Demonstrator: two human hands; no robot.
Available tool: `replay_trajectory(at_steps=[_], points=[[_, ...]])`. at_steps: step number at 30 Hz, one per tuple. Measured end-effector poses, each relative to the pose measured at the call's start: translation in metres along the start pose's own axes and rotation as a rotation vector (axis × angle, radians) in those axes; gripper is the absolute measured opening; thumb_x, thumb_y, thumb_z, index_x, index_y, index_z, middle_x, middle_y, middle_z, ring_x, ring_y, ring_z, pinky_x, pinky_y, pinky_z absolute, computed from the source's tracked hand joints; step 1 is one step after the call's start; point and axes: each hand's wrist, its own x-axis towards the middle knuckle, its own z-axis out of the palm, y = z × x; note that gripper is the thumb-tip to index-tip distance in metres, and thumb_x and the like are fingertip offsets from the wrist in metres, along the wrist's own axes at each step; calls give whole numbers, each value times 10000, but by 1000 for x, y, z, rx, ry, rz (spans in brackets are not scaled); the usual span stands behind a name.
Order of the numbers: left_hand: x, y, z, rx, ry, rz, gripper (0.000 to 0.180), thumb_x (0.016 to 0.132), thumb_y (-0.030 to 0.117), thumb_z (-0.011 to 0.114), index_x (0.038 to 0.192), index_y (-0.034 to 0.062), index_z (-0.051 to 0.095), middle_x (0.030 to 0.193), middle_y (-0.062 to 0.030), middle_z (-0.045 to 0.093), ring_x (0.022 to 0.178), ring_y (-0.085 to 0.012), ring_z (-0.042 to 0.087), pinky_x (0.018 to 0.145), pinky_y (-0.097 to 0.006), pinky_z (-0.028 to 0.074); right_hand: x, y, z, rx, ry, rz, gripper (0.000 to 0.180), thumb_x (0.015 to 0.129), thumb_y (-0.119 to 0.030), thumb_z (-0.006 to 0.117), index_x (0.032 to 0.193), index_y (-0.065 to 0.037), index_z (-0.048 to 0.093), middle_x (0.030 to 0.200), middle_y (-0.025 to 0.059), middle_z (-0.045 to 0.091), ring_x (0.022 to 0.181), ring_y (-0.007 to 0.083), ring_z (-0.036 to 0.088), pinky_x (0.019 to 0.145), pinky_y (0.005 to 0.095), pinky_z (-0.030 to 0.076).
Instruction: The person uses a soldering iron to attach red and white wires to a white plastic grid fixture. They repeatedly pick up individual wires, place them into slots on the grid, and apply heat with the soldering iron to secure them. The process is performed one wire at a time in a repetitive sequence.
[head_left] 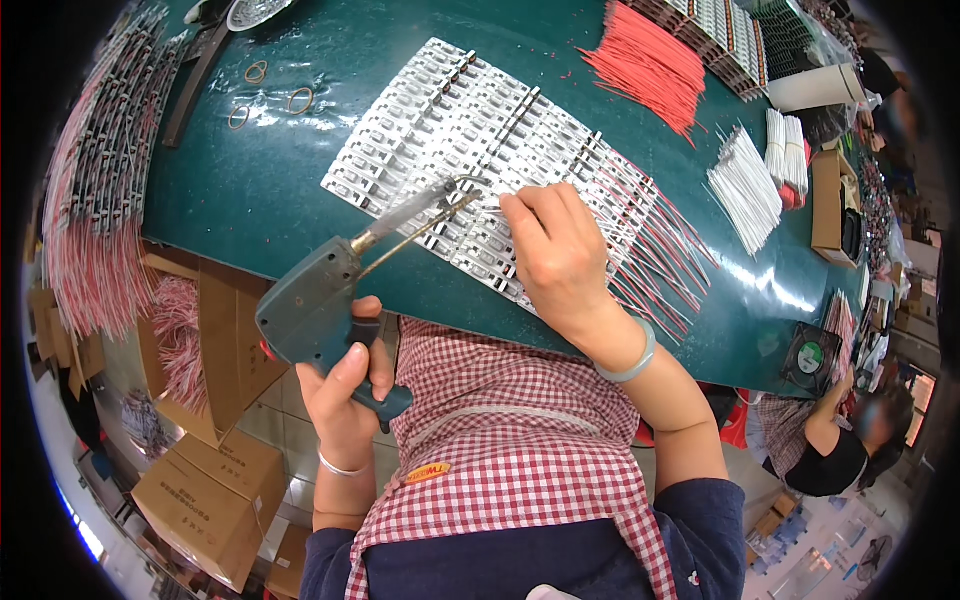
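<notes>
So the left hand (pixel 345 395) is wrapped tight around the handle of a grey-green soldering gun (pixel 318 305), tilted so its metal tip (pixel 455 190) lands right on the panel of white LED strips (pixel 470 130) lying flat on the green table (pixel 250 190). The right hand (pixel 555 245) is curled down on that panel just beside the tip, fingertips pinching at something small, probably a wire end, though I can't actually make it out. Makes sense: one hand steadies the joint, the other brings the heat.

Red-and-white leads (pixel 660 255) fan off the panel's right edge. Loose red wires (pixel 645 65) and white wires (pixel 745 190) sit in bundles farther right (within easy reach). Brown cardboard boxes (pixel 205 500) with dark printing are stacked on the floor to the left, and a small black fan (pixel 810 357) sits on the table's right corner.
</notes>
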Motion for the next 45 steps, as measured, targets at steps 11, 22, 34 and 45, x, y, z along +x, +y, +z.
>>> replay_trajectory(at_steps=[11,22,34,45], points=[[-15,-23,-14,669,-41,237,407,875,-15,729,1260,-55,603,1092,-149,700,620,-104,587,530,-244,461,-8,-11,-2,43,16,35,299,733,28,660,1030,27,692,923,101,640,797,257,604,663,358,510],[-8,-21,-2,873,-77,391,200,830,-20,772,1018,-64,720,959,-135,723,801,-192,703,703,-292,559,-8,-11,-2,5,-21,19,297,722,-6,651,1013,48,678,950,111,620,829,262,593,694,358,515],[-3,-18,1,993,-143,462,215,811,-37,768,1010,-54,690,925,-134,701,756,-202,683,666,-292,538,-6,-10,-2,-11,-16,-9,285,719,-16,645,991,64,678,923,123,609,812,265,583,678,360,513],[-7,-22,-3,913,-49,447,246,799,7,795,1024,-51,712,923,-126,720,755,-198,707,678,-282,557,-7,-8,3,-20,24,-19,254,710,-32,639,947,52,669,881,114,587,789,252,573,642,344,500]])
